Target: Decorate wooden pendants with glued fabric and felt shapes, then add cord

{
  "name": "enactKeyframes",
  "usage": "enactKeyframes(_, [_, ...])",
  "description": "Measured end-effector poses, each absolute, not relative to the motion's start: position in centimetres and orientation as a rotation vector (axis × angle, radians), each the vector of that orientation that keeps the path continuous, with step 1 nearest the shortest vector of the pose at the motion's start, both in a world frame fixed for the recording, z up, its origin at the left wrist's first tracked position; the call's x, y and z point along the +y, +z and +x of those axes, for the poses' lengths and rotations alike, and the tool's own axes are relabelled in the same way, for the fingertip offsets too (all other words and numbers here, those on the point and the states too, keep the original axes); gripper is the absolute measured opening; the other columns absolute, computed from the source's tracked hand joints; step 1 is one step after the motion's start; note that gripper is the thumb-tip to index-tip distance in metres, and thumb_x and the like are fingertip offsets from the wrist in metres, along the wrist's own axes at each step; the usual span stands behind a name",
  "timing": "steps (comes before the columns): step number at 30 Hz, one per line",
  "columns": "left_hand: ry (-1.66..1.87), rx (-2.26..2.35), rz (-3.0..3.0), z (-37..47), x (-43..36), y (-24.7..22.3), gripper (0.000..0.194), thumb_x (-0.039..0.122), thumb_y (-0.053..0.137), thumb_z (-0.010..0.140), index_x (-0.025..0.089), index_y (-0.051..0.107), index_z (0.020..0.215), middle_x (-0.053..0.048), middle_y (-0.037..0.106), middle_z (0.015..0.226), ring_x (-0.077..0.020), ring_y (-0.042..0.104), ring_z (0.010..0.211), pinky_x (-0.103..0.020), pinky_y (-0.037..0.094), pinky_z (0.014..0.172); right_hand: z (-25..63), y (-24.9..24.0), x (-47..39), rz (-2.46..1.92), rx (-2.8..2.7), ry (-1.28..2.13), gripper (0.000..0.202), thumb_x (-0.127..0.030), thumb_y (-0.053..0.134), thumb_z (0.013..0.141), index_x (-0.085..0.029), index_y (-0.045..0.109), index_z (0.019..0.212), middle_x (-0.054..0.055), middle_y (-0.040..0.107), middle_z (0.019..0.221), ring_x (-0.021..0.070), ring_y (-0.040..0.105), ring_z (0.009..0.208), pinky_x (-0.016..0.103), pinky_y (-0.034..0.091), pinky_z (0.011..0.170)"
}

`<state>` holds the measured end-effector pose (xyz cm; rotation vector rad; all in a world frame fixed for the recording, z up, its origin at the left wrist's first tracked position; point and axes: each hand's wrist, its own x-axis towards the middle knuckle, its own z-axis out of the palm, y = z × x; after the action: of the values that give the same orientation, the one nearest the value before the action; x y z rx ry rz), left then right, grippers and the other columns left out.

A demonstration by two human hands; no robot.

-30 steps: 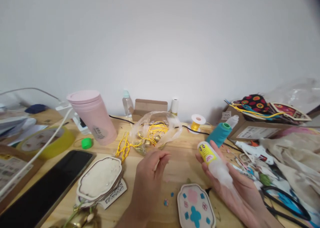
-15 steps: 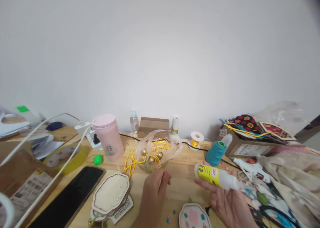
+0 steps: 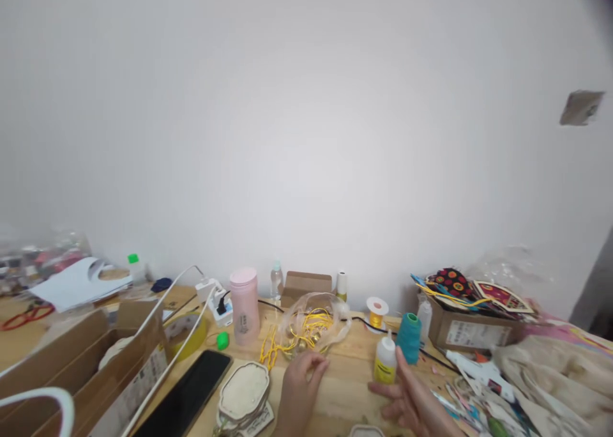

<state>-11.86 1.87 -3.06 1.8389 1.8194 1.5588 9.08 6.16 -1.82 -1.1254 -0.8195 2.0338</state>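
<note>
My right hand (image 3: 412,393) has its fingers spread beside a white glue bottle (image 3: 385,360) with a yellow label and a nozzle on top. The bottle stands upright on the wooden table, partly behind the thumb. My left hand (image 3: 302,386) is closed, thumb and fingers together; whether something small is in them is hidden. Just behind it lies a clear plastic bag (image 3: 335,315) with yellow cord and gold bells. A stack of pale, scalloped-edge pieces (image 3: 244,391) lies to its left. At the bottom edge shows the top of another scalloped piece (image 3: 366,431).
A teal thread cone (image 3: 408,338) and a gold thread spool (image 3: 377,312) stand behind the bottle. At left are a phone (image 3: 184,395), a pink tumbler (image 3: 246,309) and an open cardboard box (image 3: 86,379). Cloth (image 3: 550,379), a glue gun (image 3: 483,372) and a filled box (image 3: 479,333) crowd the right.
The glue bottle went from lying across my right hand to standing upright on the table, and that hand let go. The view tilted up; my left hand stays closed.
</note>
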Motion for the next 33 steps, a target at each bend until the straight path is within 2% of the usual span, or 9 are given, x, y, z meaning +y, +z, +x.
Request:
enactKeyframes(3, [1.515, 1.827, 1.854, -11.5, 1.4, -3.0, 0.024, 0.035, 0.045, 0.079, 0.019, 0.054, 0.064, -0.001, 0.06, 0.063, -0.0165, 0.056, 0.063, -0.027, 0.044, 0.06, 9.2, -1.6, 5.8, -1.12, -0.892, 1.984, 0.068, -0.061, 0.04, 0.074, -0.015, 0.026, 0.123, 0.012, 0.069, 0.071, 0.0132, 0.057, 0.033, 0.014, 0.032, 0.028])
enactKeyframes(10, [1.504, 1.918, 1.793, -11.3, 0.7, -3.1, 0.022, 0.035, 0.036, 0.081, 0.02, 0.049, 0.07, -0.002, 0.056, 0.067, -0.0175, 0.054, 0.066, -0.029, 0.042, 0.064, 10.8, -0.8, 4.8, -1.002, -0.804, 1.732, 0.061, -0.054, 0.046, 0.075, -0.013, 0.038, 0.119, 0.004, 0.066, 0.053, 0.0032, 0.037, 0.021, 0.01, 0.022, 0.024])
enactKeyframes(16, [1.581, 2.039, 1.647, -11.9, 1.2, -3.2, 0.03, 0.044, 0.042, 0.076, 0.021, 0.045, 0.058, 0.002, 0.049, 0.053, -0.0162, 0.048, 0.052, -0.027, 0.039, 0.053, 11.0, -0.6, 5.1, -0.922, -0.695, 1.545, 0.058, -0.05, 0.058, 0.067, -0.012, 0.048, 0.109, 0.001, 0.066, 0.052, 0.0029, 0.039, 0.024, 0.01, 0.024, 0.026])
enactKeyframes(19, [1.6, 2.051, 1.584, -12.5, 1.2, -3.3, 0.035, 0.05, 0.046, 0.072, 0.021, 0.049, 0.053, 0.002, 0.052, 0.05, -0.0166, 0.05, 0.052, -0.026, 0.041, 0.052, 10.8, -1.2, 5.4, -0.947, -0.666, 1.509, 0.058, -0.051, 0.06, 0.064, -0.014, 0.049, 0.107, 0.0, 0.066, 0.053, 0.004, 0.041, 0.024, 0.011, 0.025, 0.025])
enactKeyframes(23, [1.591, 2.062, 1.468, -13.6, 1.2, -3.3, 0.039, 0.05, 0.045, 0.072, 0.02, 0.055, 0.049, 0.0, 0.058, 0.048, -0.0179, 0.055, 0.051, -0.027, 0.044, 0.054, 11.1, -1.6, 5.6, -0.909, -0.651, 1.505, 0.05, -0.046, 0.064, 0.062, -0.015, 0.053, 0.1, -0.001, 0.067, 0.056, 0.005, 0.044, 0.027, 0.012, 0.027, 0.027])
enactKeyframes(26, [1.617, 2.081, 1.356, -14.6, 1.4, -3.3, 0.038, 0.05, 0.042, 0.074, 0.02, 0.063, 0.062, -0.003, 0.068, 0.06, -0.0224, 0.062, 0.065, -0.032, 0.048, 0.067, 11.6, -1.5, 5.6, -0.889, -0.636, 1.482, 0.046, -0.042, 0.067, 0.061, -0.016, 0.054, 0.097, -0.001, 0.067, 0.056, 0.0059, 0.043, 0.028, 0.014, 0.028, 0.027])
enactKeyframes(29, [1.641, 2.088, 1.28, -15.3, 1.5, -3.1, 0.038, 0.05, 0.045, 0.072, 0.02, 0.065, 0.081, -0.004, 0.072, 0.077, -0.0244, 0.063, 0.083, -0.035, 0.046, 0.079, 11.9, -1.4, 5.7, -0.883, -0.637, 1.449, 0.05, -0.042, 0.069, 0.059, -0.017, 0.052, 0.098, 0.0, 0.067, 0.058, 0.0064, 0.042, 0.029, 0.014, 0.029, 0.026])
enactKeyframes(33, [1.613, 2.083, 1.263, -15.7, 1.7, -2.3, 0.037, 0.051, 0.055, 0.065, 0.019, 0.067, 0.077, -0.004, 0.072, 0.075, -0.0246, 0.065, 0.079, -0.033, 0.05, 0.074, 12.1, -1.9, 5.9, -0.903, -0.647, 1.46, 0.05, -0.039, 0.071, 0.057, -0.018, 0.052, 0.098, 0.0, 0.068, 0.061, 0.0066, 0.042, 0.03, 0.015, 0.031, 0.027])
